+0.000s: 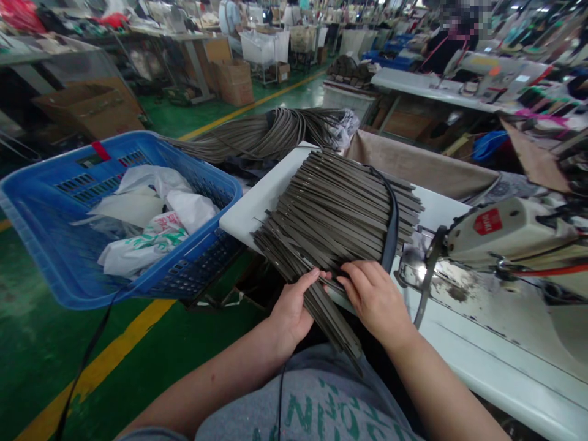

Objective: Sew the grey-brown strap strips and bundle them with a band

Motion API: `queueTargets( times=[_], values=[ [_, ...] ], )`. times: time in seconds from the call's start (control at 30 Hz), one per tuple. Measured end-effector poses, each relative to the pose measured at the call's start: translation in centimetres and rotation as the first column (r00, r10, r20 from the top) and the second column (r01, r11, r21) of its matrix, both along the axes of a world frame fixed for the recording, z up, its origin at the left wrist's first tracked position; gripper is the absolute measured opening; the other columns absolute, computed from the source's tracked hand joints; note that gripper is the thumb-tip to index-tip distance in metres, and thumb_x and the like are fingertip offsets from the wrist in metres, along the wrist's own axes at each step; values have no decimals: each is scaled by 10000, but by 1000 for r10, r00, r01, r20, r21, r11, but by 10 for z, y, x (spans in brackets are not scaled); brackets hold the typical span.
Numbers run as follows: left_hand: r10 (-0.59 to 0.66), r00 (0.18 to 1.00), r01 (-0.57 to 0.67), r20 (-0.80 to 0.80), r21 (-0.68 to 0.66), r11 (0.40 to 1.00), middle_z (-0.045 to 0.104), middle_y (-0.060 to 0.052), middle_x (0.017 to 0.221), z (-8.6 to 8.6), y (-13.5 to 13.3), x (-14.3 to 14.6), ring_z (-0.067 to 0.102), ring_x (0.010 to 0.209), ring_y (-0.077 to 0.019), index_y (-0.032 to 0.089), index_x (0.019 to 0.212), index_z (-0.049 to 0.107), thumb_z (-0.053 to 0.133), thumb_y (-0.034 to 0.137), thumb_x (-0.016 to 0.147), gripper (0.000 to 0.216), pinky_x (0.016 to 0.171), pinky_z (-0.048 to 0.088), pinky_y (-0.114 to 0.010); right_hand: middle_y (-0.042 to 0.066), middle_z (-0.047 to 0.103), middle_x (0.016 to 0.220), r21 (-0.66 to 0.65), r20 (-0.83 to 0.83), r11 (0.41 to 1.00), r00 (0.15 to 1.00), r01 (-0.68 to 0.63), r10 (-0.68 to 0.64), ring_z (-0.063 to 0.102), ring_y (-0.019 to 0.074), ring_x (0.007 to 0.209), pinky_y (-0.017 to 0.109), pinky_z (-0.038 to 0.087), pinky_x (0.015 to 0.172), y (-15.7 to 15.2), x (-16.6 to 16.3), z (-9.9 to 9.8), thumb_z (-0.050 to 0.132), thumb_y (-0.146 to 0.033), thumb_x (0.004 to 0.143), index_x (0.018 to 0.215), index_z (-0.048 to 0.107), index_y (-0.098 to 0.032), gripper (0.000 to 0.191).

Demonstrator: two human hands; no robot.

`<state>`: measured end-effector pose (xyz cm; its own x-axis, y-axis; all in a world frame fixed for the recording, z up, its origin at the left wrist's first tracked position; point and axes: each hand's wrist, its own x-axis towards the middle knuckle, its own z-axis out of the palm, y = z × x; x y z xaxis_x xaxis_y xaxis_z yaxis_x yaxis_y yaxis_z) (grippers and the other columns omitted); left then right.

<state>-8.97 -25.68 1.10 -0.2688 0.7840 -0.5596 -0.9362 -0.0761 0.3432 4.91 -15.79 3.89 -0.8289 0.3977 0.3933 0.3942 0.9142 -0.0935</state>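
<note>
A broad pile of grey-brown fabric strips (pixel 331 208) lies side by side on the white tabletop, with a dark band (pixel 392 226) across its right part. My left hand (pixel 296 306) is closed around a bundle of strips (pixel 333 324) at the near edge, thumb on top. The bundle's loose ends slant down toward my lap. Close by on the right, my right hand (pixel 374 294) has its fingers bent and pinched together at the near edge of the pile. Its fingertips seem to be on a strip, though the exact grip is partly hidden.
A blue plastic basket (pixel 184 269) with white plastic bags (pixel 160 226) stands at the left. On the right is a sewing machine (pixel 496 233). Behind the table hangs a thick bundle of long strips (pixel 257 135), beside a fabric-lined bin (pixel 413 162). A person (pixel 450 49) sits farther back.
</note>
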Motion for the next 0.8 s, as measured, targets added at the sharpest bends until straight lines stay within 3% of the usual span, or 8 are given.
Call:
queueTargets(
  times=[0.07,0.17,0.33,0.43,0.6,0.8],
  values=[
    [10,1000,-10,1,-6,1000,763,-84,813,1,-1,0,724,755,-168,79,848,756,858,208,749,192,774,610,-284,193,658,1153,48,-15,994,995,102,-102,575,323,1063,446,493,961,4,-2,-1,606,-375,998,1274,607,-60,419],
    [45,999,-45,23,-26,999,745,-72,768,4,-2,0,718,739,-167,80,824,741,869,179,732,186,759,617,-293,212,648,1175,125,56,984,990,125,-133,566,347,1064,470,496,959,4,-3,-3,655,-392,964,1353,559,-21,546],
    [55,998,-51,37,-98,994,734,-82,749,5,-3,0,709,699,-164,65,786,718,832,133,744,139,721,616,-295,155,689,1076,177,141,979,982,98,-124,590,304,971,433,499,899,-4,-3,-9,579,-223,1003,1289,616,-77,323],
    [62,998,-60,20,-99,993,752,-93,789,7,-2,0,726,735,-179,65,807,724,789,105,757,92,731,616,-303,153,696,1050,216,157,971,978,100,-136,591,300,942,424,494,867,-7,-3,-10,573,-175,993,1265,631,-72,296],
    [83,997,-83,-1,-106,991,782,-149,1031,12,-1,1,749,965,-254,69,901,739,766,67,752,151,752,615,-326,147,704,994,242,144,966,981,95,-132,580,291,894,418,480,797,-6,-4,-6,562,-170,992,1193,658,-82,240],
    [82,996,-83,-15,-96,992,782,-160,1043,14,-1,2,745,1004,-276,74,919,735,769,69,747,176,783,617,-350,131,718,1039,236,175,970,980,56,-99,589,277,926,407,473,830,-5,-1,-6,608,-164,983,1195,660,-87,232]
  ],
)
